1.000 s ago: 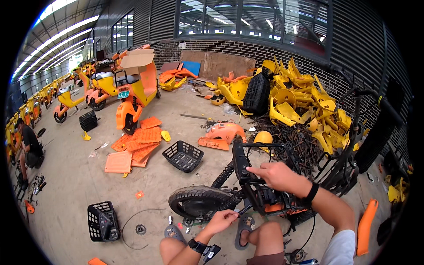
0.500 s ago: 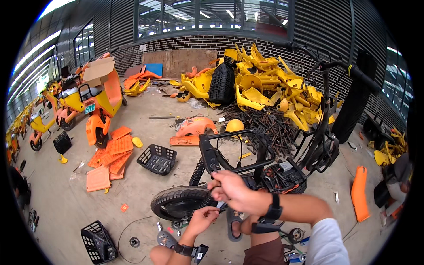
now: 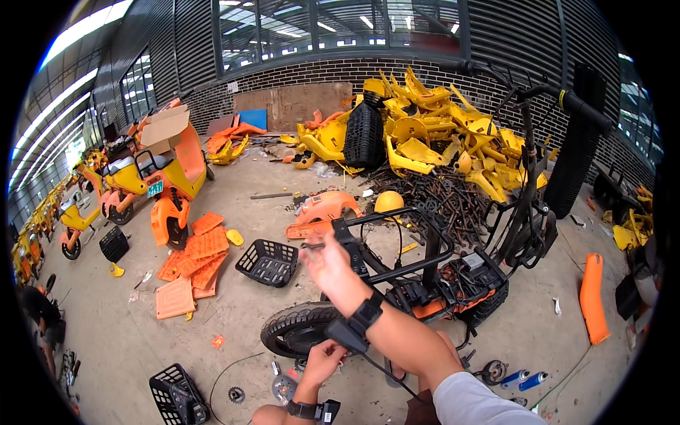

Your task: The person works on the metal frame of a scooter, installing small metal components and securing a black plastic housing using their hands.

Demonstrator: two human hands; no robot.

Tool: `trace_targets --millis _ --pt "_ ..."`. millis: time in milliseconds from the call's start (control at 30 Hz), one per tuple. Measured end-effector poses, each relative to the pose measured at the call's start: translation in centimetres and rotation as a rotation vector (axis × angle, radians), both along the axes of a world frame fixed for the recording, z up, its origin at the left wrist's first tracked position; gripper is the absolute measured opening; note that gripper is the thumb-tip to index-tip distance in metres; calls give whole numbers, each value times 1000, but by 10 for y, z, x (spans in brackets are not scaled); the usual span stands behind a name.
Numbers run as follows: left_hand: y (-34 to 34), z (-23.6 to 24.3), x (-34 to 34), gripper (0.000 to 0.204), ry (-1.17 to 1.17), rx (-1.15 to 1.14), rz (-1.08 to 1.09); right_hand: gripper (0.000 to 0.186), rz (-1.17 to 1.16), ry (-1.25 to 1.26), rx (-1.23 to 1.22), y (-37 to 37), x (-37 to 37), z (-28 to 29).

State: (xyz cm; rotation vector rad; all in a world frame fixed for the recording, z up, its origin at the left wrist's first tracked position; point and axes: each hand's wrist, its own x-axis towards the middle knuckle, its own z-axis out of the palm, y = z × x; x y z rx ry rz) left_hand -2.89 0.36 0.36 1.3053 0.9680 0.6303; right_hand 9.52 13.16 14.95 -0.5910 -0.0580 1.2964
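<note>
A stripped black scooter frame [image 3: 407,273] stands before me, its rear wheel [image 3: 287,333] close to my hands. My left hand [image 3: 324,360] is low beside the wheel's hub, fingers pinched together; what they hold, if anything, is hidden. Raised above the tyre and left of the frame's rear end, my right hand [image 3: 327,265] has a small dark, rod-like piece [image 3: 312,246] between thumb and fingers; its exact kind is unclear. My right forearm crosses in front of the frame's lower part and hides some of the wheel area.
Black baskets [image 3: 266,263] and orange panels [image 3: 191,258] lie on the floor to the left. Yellow covers [image 3: 425,134] and dark metal parts [image 3: 453,205] are heaped behind the frame. Blue cans [image 3: 533,381] lie at lower right. People crouch at both sides.
My right hand has risen away from the wheel, up and to the left, with a small dark piece in its fingers. The left hand stays by the hub. The view has shifted slightly.
</note>
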Motion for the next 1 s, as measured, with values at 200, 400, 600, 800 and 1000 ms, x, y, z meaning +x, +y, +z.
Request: trace_targets --millis 200,400,600,800,1000 --pt "0 -13 2 16 -82 29 17 35 357 -409 366 -52 -2 14" --pt "-3 -14 27 24 -115 55 -46 30 709 -1052 88 -138 73 17" --pt "7 -33 50 24 -39 144 -88 26 550 -2179 88 -136 137 48" --pt "8 -34 68 24 -44 164 -151 38 365 -2527 510 -112 155 71" --pt "11 -48 54 22 79 316 -140 54 469 -2692 830 -84 157 90"
